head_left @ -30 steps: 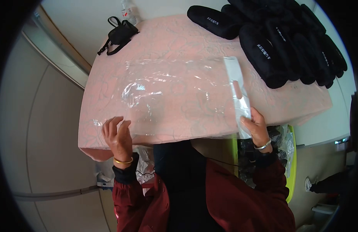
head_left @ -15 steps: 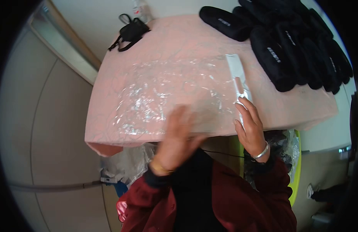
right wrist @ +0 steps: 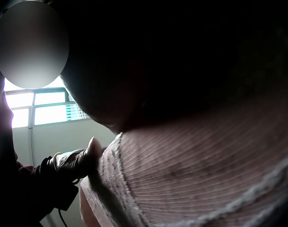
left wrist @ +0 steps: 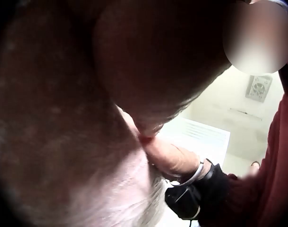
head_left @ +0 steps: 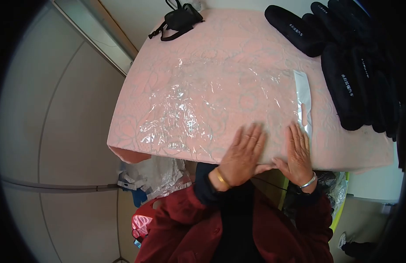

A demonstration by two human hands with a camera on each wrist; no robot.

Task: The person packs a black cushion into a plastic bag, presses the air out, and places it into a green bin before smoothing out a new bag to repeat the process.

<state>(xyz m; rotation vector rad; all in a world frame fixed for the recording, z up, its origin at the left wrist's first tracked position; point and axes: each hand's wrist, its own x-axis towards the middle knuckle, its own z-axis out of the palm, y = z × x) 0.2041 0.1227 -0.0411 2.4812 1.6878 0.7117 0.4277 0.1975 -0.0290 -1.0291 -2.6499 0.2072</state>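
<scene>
A clear plastic bag (head_left: 238, 101) with a white handle strip (head_left: 303, 90) lies spread on the pink patterned cloth (head_left: 343, 151). My left hand (head_left: 241, 155) rests flat with straight fingers over the bag's near edge, slightly blurred. Close beside it, my right hand (head_left: 298, 153) lies palm down near the lower end of the white strip, its fingers pointing away from me. The two thumbs nearly meet. In the left wrist view the right hand (left wrist: 174, 158) shows past the dark left palm; the right wrist view has the left hand (right wrist: 77, 161) at the cloth's edge.
Black padded pouches (head_left: 343, 87) with white lettering are piled at the back right. A small black bag with straps (head_left: 183, 19) sits at the back left. Below the table are crumpled clear plastic (head_left: 165, 175) on the left and a yellow-green bin (head_left: 339, 215) on the right.
My left hand has swept rightward from the bag's left side to beside the right hand. The right hand has let go of the white strip and now lies flat. The head view has shifted.
</scene>
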